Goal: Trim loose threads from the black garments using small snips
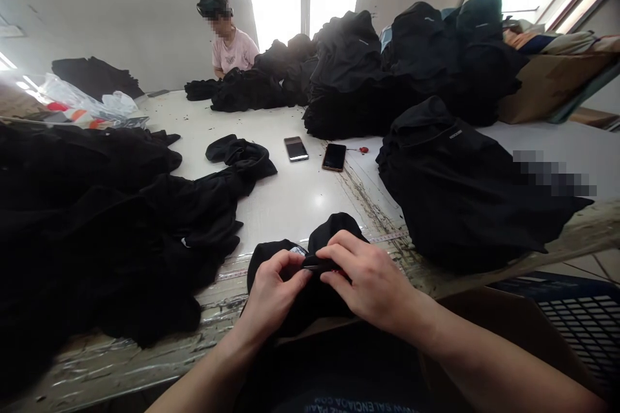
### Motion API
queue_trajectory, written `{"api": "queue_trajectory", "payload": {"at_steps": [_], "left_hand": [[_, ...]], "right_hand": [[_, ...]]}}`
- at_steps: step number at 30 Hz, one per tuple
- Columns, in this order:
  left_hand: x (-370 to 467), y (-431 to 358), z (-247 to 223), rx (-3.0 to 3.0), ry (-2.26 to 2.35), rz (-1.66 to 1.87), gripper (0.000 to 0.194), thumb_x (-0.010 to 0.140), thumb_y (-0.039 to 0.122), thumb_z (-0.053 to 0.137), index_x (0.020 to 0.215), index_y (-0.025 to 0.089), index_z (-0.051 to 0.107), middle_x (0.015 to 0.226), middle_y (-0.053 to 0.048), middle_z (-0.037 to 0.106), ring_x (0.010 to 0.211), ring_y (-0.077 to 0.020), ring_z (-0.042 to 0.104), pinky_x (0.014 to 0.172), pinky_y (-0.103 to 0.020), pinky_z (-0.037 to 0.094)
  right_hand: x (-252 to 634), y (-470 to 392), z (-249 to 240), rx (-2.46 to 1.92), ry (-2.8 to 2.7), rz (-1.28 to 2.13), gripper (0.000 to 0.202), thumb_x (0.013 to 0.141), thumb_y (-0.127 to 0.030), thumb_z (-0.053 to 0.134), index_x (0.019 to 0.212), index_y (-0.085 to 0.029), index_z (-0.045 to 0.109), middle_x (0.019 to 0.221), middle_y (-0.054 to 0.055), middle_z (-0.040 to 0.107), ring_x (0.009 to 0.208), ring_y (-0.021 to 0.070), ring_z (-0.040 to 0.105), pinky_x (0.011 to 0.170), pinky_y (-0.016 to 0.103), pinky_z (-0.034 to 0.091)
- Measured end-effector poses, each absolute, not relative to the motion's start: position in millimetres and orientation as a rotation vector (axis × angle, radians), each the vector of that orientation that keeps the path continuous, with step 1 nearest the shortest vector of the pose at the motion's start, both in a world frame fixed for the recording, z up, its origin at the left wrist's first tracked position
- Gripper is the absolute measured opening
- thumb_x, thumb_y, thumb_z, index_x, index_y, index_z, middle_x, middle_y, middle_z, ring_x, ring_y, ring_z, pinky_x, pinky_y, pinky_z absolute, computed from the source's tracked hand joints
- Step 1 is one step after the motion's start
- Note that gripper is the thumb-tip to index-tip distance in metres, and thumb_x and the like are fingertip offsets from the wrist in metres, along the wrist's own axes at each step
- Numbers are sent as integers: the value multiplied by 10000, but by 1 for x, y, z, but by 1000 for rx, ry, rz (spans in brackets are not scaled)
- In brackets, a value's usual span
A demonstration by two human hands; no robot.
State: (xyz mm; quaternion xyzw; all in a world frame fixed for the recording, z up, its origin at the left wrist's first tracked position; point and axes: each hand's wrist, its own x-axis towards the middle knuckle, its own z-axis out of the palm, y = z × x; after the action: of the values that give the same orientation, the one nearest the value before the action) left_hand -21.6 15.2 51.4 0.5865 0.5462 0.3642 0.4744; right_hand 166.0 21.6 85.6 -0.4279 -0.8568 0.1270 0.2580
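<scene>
A black garment (334, 227) lies bunched at the table's near edge in front of me, a small white label (299, 250) showing on it. My left hand (277, 285) pinches a fold of its cloth between thumb and forefinger. Close beside it, my right hand (362, 271) is closed, thumb against bent fingers, on a small dark tool (323, 266) with a thin metal tip. A bit of red shows under those fingers; most of the tool is hidden, so its exact kind is unclear. The tip is at the pinched cloth.
Loose black garments (97, 226) cover the left side. A stack of black garments (450, 187) stands at right, with taller piles (349, 77) behind. Two phones (296, 149) lie mid-table. Across the table is a person in a pink shirt (235, 51). A blue crate (576, 322) sits below right.
</scene>
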Motion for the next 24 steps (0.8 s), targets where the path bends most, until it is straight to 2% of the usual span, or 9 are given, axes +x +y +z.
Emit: {"api": "queue_trajectory", "payload": {"at_steps": [6,11,18,24], "left_hand": [[-20,11,48,1196,1198,900,215,754,293,679,921,159,674,876,-43,690,782,-167,609,706,-257,466],[-19,11,44,1135,1186,911,207,731,284,705,891,154,688,862,-42,689,781,-166,608,712,-258,466],[-20,11,38,1045,1171,893,279,691,298,746,924,154,697,881,-49,702,798,-173,623,730,-266,470],[-22,13,39,903,1068,894,260,686,291,758,898,150,708,849,-41,714,746,-148,628,708,-244,470]], "right_hand": [[158,24,77,-1233,-2369,312,161,838,-149,535,976,-171,614,919,56,589,735,154,567,624,264,450],[160,27,77,-1257,-2386,298,117,846,-158,533,915,-182,626,880,40,594,673,136,556,586,255,416],[162,28,74,-1243,-2351,322,126,854,-145,513,887,-181,630,867,39,598,660,130,557,580,249,420],[170,33,82,-1236,-2339,324,123,829,-162,560,924,-186,633,897,38,606,705,144,577,614,256,448]]}}
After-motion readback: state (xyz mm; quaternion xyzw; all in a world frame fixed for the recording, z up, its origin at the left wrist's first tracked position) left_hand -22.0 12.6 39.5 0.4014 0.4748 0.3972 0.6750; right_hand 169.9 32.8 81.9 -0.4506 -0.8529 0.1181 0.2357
